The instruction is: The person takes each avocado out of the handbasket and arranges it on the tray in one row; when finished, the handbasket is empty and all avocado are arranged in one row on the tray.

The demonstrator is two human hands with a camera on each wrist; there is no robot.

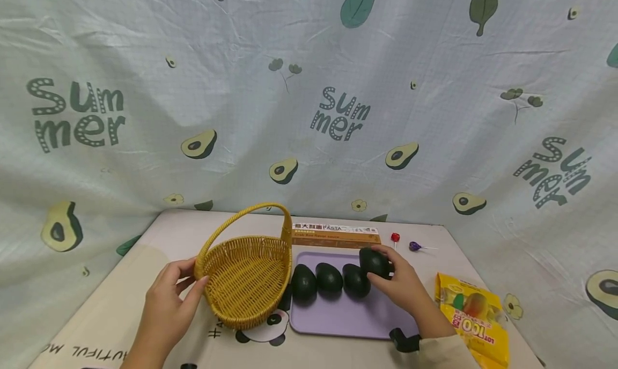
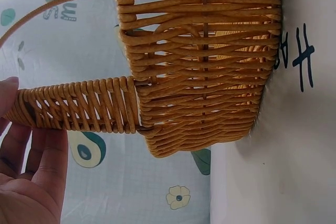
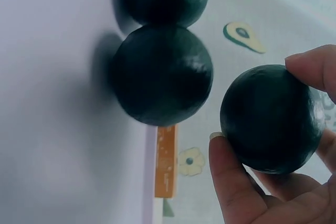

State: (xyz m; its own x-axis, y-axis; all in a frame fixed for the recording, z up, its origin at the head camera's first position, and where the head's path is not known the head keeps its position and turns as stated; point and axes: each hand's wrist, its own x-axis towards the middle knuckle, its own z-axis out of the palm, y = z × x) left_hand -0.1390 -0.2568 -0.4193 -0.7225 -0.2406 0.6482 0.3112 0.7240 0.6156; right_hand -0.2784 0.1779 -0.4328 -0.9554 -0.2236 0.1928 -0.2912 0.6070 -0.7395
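Observation:
My left hand (image 1: 169, 299) grips the base of the handle of a yellow woven basket (image 1: 248, 280), thumb on one side and fingers on the other. Inside, the basket is bare. In the left wrist view the basket's wicker side (image 2: 199, 66) fills the middle, and the fingers (image 2: 50, 166) lie against the handle strip. My right hand (image 1: 403, 286) holds a dark green avocado (image 1: 374, 262) between thumb and fingertips, raised over the lilac tray (image 1: 347, 326). Three more avocados (image 1: 329, 280) lie in a row on the tray. The right wrist view shows the held avocado (image 3: 272, 119) apart from the others.
Behind the tray lies a long pasta box (image 1: 335, 235). A red lollipop (image 1: 395, 237) and a purple lollipop (image 1: 415, 246) are at the back right. A yellow candy bag (image 1: 475, 318) lies right of the tray. A printed cloth (image 1: 309, 117) hangs behind the table.

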